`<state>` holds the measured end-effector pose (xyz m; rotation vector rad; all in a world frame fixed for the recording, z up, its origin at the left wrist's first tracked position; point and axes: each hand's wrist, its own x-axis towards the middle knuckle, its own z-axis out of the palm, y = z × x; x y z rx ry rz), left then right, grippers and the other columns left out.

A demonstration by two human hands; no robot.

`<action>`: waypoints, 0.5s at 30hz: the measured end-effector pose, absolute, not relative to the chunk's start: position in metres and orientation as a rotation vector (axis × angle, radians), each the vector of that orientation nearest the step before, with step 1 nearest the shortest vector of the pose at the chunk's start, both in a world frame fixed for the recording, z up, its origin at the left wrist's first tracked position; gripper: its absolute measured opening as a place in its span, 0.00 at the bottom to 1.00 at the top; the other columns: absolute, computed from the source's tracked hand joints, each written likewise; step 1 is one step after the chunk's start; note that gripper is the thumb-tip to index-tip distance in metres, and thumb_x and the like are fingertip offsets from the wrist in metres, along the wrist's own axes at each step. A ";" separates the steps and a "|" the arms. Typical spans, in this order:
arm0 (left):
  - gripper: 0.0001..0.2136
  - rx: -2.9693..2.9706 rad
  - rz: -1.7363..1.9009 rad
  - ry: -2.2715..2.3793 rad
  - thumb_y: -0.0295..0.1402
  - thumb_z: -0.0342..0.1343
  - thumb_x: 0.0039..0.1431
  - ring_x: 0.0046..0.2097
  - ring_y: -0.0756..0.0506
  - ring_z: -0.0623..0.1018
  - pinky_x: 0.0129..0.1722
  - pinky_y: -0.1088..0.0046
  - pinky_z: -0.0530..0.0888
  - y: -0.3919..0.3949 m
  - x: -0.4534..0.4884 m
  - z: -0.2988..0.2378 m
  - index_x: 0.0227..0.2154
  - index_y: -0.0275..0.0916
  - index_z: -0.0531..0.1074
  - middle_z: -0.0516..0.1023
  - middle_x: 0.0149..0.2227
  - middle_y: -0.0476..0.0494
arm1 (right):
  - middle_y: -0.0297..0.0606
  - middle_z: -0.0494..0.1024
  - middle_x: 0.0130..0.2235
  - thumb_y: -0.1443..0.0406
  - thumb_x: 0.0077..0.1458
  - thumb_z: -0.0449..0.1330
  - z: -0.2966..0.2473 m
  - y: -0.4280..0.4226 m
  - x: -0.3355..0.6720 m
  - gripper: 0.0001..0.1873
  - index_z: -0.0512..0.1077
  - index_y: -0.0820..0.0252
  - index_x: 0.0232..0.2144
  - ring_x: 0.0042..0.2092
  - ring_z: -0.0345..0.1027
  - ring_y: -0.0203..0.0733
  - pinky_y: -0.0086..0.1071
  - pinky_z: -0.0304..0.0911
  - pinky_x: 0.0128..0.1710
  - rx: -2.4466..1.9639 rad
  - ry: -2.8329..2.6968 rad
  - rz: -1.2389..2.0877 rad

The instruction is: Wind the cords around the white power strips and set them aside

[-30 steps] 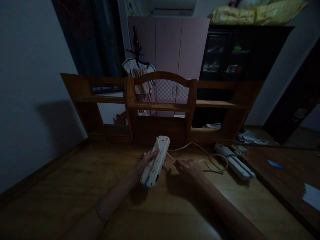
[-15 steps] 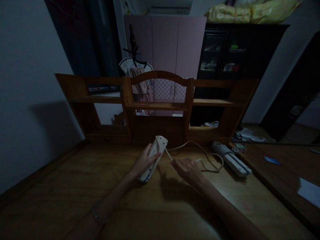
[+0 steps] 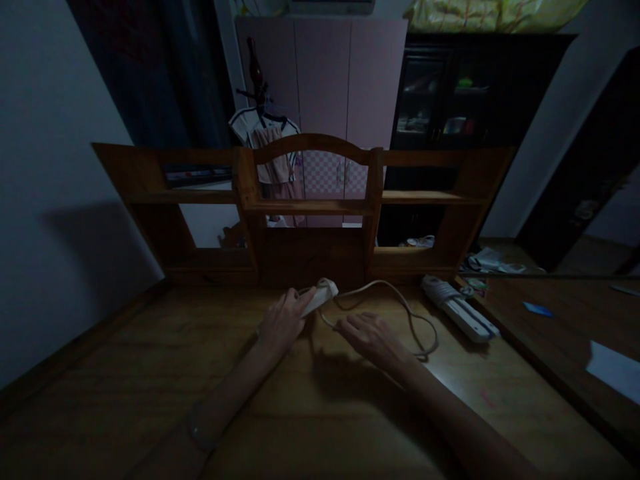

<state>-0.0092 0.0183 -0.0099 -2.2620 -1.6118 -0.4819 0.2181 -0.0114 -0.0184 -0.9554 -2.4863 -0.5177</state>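
My left hand point(image 3: 284, 319) is closed around a white power strip point(image 3: 320, 299), held just above the wooden desk. Much of the strip is hidden behind the fingers. A pale cord point(image 3: 407, 303) passes over the strip's far end and runs to my right hand point(image 3: 370, 337), whose fingers are pinched on it. From there the cord makes a wide loop on the desk to the right. A second white power strip point(image 3: 467, 319), its own cord wound round one end, lies near the desk's right side, apart from both hands.
A wooden shelf unit point(image 3: 310, 208) stands along the desk's back edge. To the right, a lower brown surface point(image 3: 565, 347) bears a blue card point(image 3: 537, 309) and a white sheet point(image 3: 615, 367). A wall point(image 3: 50, 267) borders the left side.
My left hand has turned the power strip over, so its flat face no longer shows and it lies more level. The cord now wraps over its far end. My right hand still pinches the cord.
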 end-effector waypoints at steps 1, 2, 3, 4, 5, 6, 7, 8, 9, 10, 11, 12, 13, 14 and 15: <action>0.31 -2.273 -0.452 -1.596 0.24 0.52 0.56 0.42 0.43 0.70 0.38 0.71 0.66 0.020 -0.010 -0.012 0.60 0.54 0.54 0.66 0.41 0.43 | 0.36 0.72 0.30 0.64 0.65 0.50 -0.018 -0.010 0.220 0.09 0.69 0.59 0.34 0.31 0.65 0.37 0.30 0.51 0.29 -0.970 -2.464 -0.510; 0.30 -2.281 -0.427 -1.585 0.24 0.51 0.57 0.41 0.44 0.70 0.37 0.71 0.66 0.021 -0.010 -0.013 0.60 0.55 0.54 0.66 0.41 0.43 | 0.36 0.72 0.29 0.62 0.65 0.50 -0.016 -0.010 0.223 0.11 0.69 0.59 0.33 0.30 0.65 0.37 0.30 0.51 0.28 -0.995 -2.442 -0.497; 0.29 -2.288 -0.408 -1.575 0.24 0.51 0.58 0.41 0.44 0.70 0.37 0.71 0.66 0.022 -0.009 -0.015 0.60 0.56 0.54 0.66 0.41 0.43 | 0.36 0.72 0.29 0.61 0.65 0.50 -0.015 -0.009 0.225 0.13 0.69 0.59 0.32 0.29 0.65 0.37 0.30 0.50 0.28 -1.024 -2.417 -0.481; 0.29 -2.294 -0.393 -1.561 0.24 0.50 0.58 0.40 0.44 0.70 0.37 0.71 0.66 0.023 -0.009 -0.017 0.60 0.57 0.54 0.66 0.41 0.44 | 0.36 0.72 0.29 0.59 0.65 0.50 -0.013 -0.009 0.227 0.14 0.69 0.59 0.31 0.29 0.65 0.36 0.30 0.50 0.27 -1.050 -2.395 -0.462; 0.29 -2.304 -0.380 -1.538 0.24 0.50 0.59 0.40 0.44 0.70 0.37 0.71 0.66 0.023 -0.009 -0.018 0.60 0.58 0.54 0.66 0.41 0.44 | 0.36 0.73 0.29 0.58 0.64 0.51 -0.012 -0.009 0.228 0.14 0.69 0.59 0.30 0.29 0.65 0.36 0.30 0.49 0.27 -1.068 -2.377 -0.439; 0.29 -2.316 -0.367 -1.507 0.24 0.49 0.59 0.40 0.45 0.70 0.37 0.71 0.66 0.023 -0.008 -0.018 0.60 0.58 0.54 0.66 0.41 0.44 | 0.36 0.73 0.29 0.58 0.64 0.51 -0.011 -0.010 0.230 0.14 0.69 0.59 0.31 0.30 0.66 0.36 0.29 0.50 0.28 -1.075 -2.363 -0.410; 0.28 -2.331 -0.353 -1.465 0.25 0.49 0.60 0.40 0.45 0.70 0.37 0.71 0.66 0.022 -0.008 -0.019 0.60 0.58 0.54 0.66 0.41 0.44 | 0.36 0.74 0.30 0.57 0.64 0.52 -0.010 -0.009 0.231 0.13 0.69 0.58 0.31 0.31 0.67 0.36 0.29 0.50 0.28 -1.074 -2.351 -0.380; 0.28 -2.351 -0.334 -1.410 0.25 0.49 0.60 0.40 0.44 0.70 0.37 0.71 0.67 0.021 -0.007 -0.019 0.60 0.57 0.54 0.66 0.41 0.44 | 0.36 0.74 0.32 0.57 0.63 0.53 -0.009 -0.009 0.233 0.13 0.70 0.58 0.33 0.32 0.67 0.36 0.28 0.50 0.29 -1.068 -2.338 -0.351; 0.26 -2.378 -0.310 -1.342 0.26 0.49 0.61 0.40 0.44 0.70 0.37 0.70 0.67 0.019 -0.005 -0.018 0.59 0.57 0.54 0.66 0.41 0.44 | 0.37 0.75 0.33 0.56 0.62 0.54 -0.009 -0.008 0.236 0.13 0.70 0.58 0.34 0.33 0.68 0.37 0.28 0.51 0.29 -1.058 -2.327 -0.328; 0.25 -2.404 -0.285 -1.269 0.27 0.49 0.61 0.39 0.44 0.70 0.38 0.70 0.67 0.017 -0.003 -0.017 0.59 0.56 0.55 0.66 0.41 0.44 | 0.37 0.75 0.34 0.55 0.61 0.56 -0.009 -0.006 0.239 0.13 0.70 0.59 0.34 0.34 0.69 0.37 0.28 0.51 0.29 -1.053 -2.317 -0.312; 0.25 -2.431 -0.263 -1.190 0.28 0.49 0.62 0.39 0.44 0.70 0.38 0.69 0.68 0.015 0.000 -0.017 0.59 0.56 0.55 0.67 0.40 0.44 | 0.37 0.75 0.34 0.53 0.59 0.57 -0.010 -0.004 0.242 0.14 0.70 0.59 0.34 0.34 0.69 0.38 0.28 0.51 0.29 -1.054 -2.302 -0.302; 0.24 -2.460 -0.248 -1.108 0.28 0.49 0.62 0.40 0.44 0.71 0.38 0.69 0.68 0.012 0.003 -0.016 0.59 0.56 0.55 0.67 0.39 0.44 | 0.37 0.75 0.34 0.52 0.57 0.59 -0.010 -0.001 0.247 0.16 0.70 0.59 0.34 0.33 0.69 0.38 0.28 0.50 0.29 -1.059 -2.287 -0.290; 0.25 -2.487 -0.243 -1.026 0.29 0.49 0.62 0.40 0.44 0.71 0.38 0.69 0.69 0.009 0.006 -0.015 0.59 0.56 0.55 0.67 0.39 0.44 | 0.37 0.75 0.33 0.51 0.55 0.60 -0.011 0.002 0.252 0.18 0.70 0.60 0.34 0.32 0.69 0.38 0.28 0.50 0.28 -1.066 -2.271 -0.270; 0.25 -2.509 -0.249 -0.951 0.29 0.49 0.62 0.40 0.44 0.71 0.38 0.69 0.69 0.006 0.009 -0.014 0.60 0.56 0.53 0.68 0.39 0.44 | 0.37 0.75 0.32 0.50 0.53 0.61 -0.011 0.006 0.257 0.19 0.70 0.60 0.33 0.31 0.69 0.38 0.28 0.50 0.28 -1.076 -2.253 -0.236; 0.26 -2.525 -0.268 -0.886 0.28 0.49 0.63 0.40 0.44 0.71 0.37 0.69 0.70 0.004 0.012 -0.013 0.61 0.56 0.52 0.68 0.39 0.44 | 0.37 0.75 0.31 0.49 0.52 0.62 -0.011 0.009 0.262 0.20 0.70 0.60 0.33 0.30 0.68 0.38 0.27 0.50 0.27 -1.089 -2.237 -0.188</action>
